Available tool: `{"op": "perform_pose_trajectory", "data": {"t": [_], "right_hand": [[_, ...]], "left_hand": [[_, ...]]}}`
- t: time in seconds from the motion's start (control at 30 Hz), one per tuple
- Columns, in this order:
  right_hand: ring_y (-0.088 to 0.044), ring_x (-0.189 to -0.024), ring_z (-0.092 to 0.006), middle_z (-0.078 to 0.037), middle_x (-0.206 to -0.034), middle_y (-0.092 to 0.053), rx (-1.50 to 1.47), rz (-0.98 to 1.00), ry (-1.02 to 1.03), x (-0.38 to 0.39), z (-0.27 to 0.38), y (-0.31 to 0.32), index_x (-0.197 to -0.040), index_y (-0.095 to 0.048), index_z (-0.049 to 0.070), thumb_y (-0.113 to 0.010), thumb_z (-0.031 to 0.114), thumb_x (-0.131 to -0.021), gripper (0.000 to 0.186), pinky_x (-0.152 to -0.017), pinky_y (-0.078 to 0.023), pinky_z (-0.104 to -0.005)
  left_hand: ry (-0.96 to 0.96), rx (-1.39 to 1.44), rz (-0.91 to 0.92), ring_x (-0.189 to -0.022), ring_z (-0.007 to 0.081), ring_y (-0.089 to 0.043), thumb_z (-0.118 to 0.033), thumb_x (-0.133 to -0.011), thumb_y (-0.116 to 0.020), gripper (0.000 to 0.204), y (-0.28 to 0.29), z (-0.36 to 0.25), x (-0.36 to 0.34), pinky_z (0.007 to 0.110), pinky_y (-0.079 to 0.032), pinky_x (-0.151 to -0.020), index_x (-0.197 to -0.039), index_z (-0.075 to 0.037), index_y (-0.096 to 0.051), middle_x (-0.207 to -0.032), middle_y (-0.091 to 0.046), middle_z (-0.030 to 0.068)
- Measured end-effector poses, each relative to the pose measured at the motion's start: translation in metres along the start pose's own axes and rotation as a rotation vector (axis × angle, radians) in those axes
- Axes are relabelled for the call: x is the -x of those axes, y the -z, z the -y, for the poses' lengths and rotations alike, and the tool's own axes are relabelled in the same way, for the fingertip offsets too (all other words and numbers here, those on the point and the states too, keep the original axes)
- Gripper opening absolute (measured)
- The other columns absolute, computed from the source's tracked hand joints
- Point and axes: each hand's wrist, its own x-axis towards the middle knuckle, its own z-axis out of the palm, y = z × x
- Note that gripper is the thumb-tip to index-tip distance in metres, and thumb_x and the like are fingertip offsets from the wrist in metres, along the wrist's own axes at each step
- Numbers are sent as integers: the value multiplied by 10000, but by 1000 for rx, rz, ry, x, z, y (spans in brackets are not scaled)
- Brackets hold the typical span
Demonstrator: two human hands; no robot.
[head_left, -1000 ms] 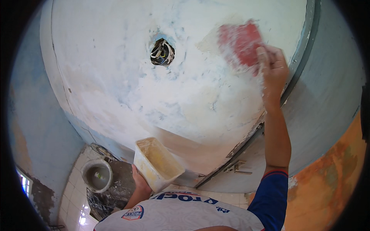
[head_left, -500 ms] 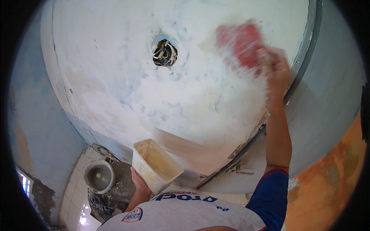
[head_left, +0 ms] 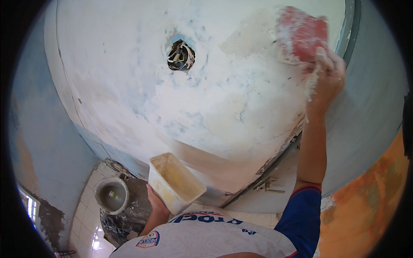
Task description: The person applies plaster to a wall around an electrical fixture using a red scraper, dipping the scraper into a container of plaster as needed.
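Note:
A flat red putty spreader (head_left: 303,36), smeared with white putty, lies against the upper right of the pale, patchy wall (head_left: 202,112). My right hand (head_left: 325,79) grips its lower edge, and white putty coats part of the fingers and hand. In front of my body, my left hand (head_left: 158,203) holds a rectangular off-white plastic tub (head_left: 178,182) from its left side. The tub is tilted, its inner walls stained yellowish; how much lies at the bottom cannot be made out.
A round hole with loose wires (head_left: 180,56) opens in the wall's upper middle. Along the right runs a grey door frame (head_left: 347,38) beside a grey door with a handle (head_left: 271,185). A round bucket (head_left: 111,195) stands on a dark sheet (head_left: 124,223) over the tiled floor.
My right hand has swept the red spreader up and to the right across the wall, close to the door frame. My left hand and the tub have stayed almost still.

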Motion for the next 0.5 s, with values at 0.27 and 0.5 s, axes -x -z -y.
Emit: {"op": "perform_pose_trajectory", "data": {"t": [0.27,0.5], "right_hand": [[-624,-674,-78,-69,-933,-709,245,222,346,36,-40,-2,-1042,-646,22,-670,108,-974,112,-556,-504,-227],[-620,-679,-66,-70,-936,-712,-142,333,-47,81,-39,-7,-1092,-618,-7,-696,83,-954,182,-561,-503,-221]], "left_hand": [[-10,-6,7,-1400,366,-415,-623,-1034,-230,730,3,-3,4,495,-332,-1167,-1544,-113,-343,-1547,-413,134],[40,0,23,-1409,368,-401,-629,-1030,-229,729,5,-4,4,504,-319,-1171,-1549,-129,-337,-1558,-399,129]]}}
